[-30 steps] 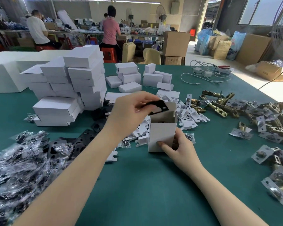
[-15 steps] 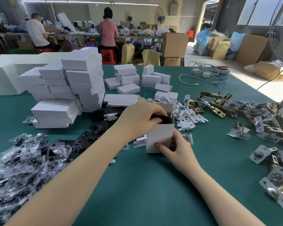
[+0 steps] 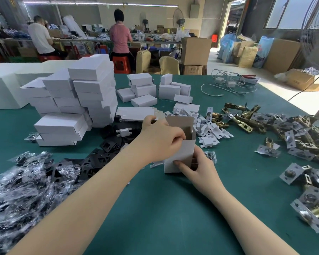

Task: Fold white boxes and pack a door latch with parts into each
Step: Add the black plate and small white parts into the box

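A white box (image 3: 179,157) stands upright on the green table (image 3: 164,218), its top flap raised and its brown inside showing. My left hand (image 3: 160,138) is at the box's open mouth with the fingers bunched over the front rim. The black plate it carried is out of sight behind them. My right hand (image 3: 197,168) grips the box low on its right side, thumb on the front wall. Brass door latches (image 3: 243,120) lie in a heap to the right.
Stacked folded boxes (image 3: 81,100) stand at the left, with flat box blanks (image 3: 134,112) behind my left hand. Black plates (image 3: 107,144) and bagged parts (image 3: 22,184) spread to the left. White card inserts (image 3: 210,129) and more latches (image 3: 311,181) lie to the right. Two people work at a far bench.
My left hand brought the black plate down from above the box into its open mouth, and the plate has gone out of sight. The right hand kept hold of the box.
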The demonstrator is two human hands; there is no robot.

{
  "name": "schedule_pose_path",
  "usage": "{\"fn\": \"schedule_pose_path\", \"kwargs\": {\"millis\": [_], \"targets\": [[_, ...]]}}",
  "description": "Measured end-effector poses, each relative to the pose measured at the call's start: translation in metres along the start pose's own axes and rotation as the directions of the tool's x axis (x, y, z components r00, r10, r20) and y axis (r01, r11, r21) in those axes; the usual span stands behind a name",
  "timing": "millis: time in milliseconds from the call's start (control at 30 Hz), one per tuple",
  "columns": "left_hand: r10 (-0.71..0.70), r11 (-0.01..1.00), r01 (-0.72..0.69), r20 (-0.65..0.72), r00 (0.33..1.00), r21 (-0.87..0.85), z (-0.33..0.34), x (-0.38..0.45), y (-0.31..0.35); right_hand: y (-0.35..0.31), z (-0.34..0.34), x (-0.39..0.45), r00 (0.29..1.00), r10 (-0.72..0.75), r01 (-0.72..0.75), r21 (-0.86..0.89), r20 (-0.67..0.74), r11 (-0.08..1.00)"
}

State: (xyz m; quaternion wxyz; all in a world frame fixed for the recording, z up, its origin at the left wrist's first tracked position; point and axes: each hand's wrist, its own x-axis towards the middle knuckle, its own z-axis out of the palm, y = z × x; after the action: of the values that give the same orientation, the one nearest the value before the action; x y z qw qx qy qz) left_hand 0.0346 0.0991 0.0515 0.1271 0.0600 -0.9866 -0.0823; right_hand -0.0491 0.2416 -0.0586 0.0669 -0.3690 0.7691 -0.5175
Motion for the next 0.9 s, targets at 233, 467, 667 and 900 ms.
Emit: {"fn": "schedule_pose_path", "kwargs": {"millis": [233,467,667,900], "targets": [[-0.038,0.934,-0.157,-0.528,0.848,-0.32,0.041,-0.019,-0.015,0.001,0.002,0.0,0.999,-0.039,0.039,0.007,-0.008,0.999],[-0.243,0.642,-0.175,-0.414,0.877,-0.746,0.07,-0.035,-0.02,-0.008,0.006,-0.001,0.972,-0.144,0.15,0.022,-0.187,0.988],[-0.299,0.593,-0.221,-0.466,0.833,-0.775,0.075,-0.043,-0.023,-0.018,0.008,-0.003,0.937,-0.234,0.264,0.088,-0.261,0.96],[-0.249,0.703,-0.218,-0.521,0.816,-0.677,0.076,-0.044,-0.021,-0.018,0.005,-0.002,0.928,-0.287,0.296,0.005,-0.237,0.955]]}}
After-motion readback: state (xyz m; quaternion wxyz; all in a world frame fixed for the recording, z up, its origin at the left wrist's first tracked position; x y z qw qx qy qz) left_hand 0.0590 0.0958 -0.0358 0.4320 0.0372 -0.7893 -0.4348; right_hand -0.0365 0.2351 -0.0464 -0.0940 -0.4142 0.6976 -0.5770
